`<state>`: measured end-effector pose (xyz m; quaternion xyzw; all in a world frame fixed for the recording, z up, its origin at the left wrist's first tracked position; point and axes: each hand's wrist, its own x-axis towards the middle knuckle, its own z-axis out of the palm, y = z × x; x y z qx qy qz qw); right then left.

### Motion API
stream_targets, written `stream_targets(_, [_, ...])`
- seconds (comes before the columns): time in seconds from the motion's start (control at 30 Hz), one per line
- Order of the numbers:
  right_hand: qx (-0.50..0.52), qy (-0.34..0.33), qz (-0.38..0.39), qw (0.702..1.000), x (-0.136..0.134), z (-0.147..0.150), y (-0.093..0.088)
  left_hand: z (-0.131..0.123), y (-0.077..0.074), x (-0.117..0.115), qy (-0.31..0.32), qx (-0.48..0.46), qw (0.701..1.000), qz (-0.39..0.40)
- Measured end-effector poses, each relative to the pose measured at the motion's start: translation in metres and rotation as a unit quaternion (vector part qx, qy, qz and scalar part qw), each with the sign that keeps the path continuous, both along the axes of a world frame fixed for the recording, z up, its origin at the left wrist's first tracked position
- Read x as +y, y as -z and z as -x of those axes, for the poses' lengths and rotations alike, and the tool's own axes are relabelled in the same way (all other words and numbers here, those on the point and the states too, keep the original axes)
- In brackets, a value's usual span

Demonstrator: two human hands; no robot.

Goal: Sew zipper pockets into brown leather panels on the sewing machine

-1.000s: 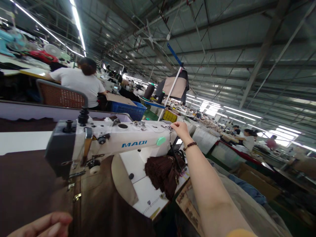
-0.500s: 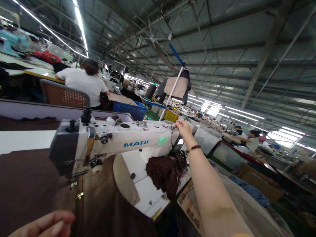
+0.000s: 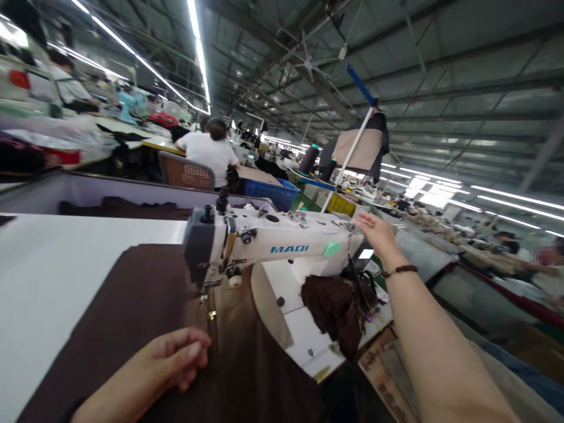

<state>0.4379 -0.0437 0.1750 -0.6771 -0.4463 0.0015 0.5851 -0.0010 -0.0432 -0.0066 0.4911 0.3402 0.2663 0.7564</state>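
Note:
A white sewing machine (image 3: pixel 288 238) marked MAQI stands across the middle. Dark brown fabric (image 3: pixel 145 282) lies under its needle area and spreads leftward over the white table. Close above this fabric, in front of the needle area, my left hand (image 3: pixel 171 361) has its fingers curled and the thumb near them; nothing shows in it. My right hand (image 3: pixel 374 232) is at the right end of the machine's top, by the thread guides, with fingertips pinched. Whatever is between them is too small to make out. A bunched dark brown cloth (image 3: pixel 332 308) rests on the machine bed, under the arm.
A thread stand pole (image 3: pixel 350 155) with dark thread cones (image 3: pixel 309 158) rises behind the machine. Further back, a person in a white shirt (image 3: pixel 209 150) sits on a brown chair (image 3: pixel 185 171) beside a blue crate (image 3: pixel 271 192). A cardboard box (image 3: pixel 379 367) stands below right.
The view has swung left, so the machine appears further right. My left hand has come further into view, its fingers more curled. My right hand stays at the machine's right end.

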Motion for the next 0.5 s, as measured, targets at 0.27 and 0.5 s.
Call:
stream_targets(0.27, [-0.025, 0.035, 0.011, 0.999, 0.006, -0.004, 0.005, 0.0, -0.019, -0.012, 0.003, -0.03, 1.0, 0.005])
stream_targets(0.5, [-0.185, 0.121, -0.005, 0.975, -0.023, 0.057, -0.013, 0.001, -0.025, -0.014, 0.001, -0.033, 0.999, 0.007])
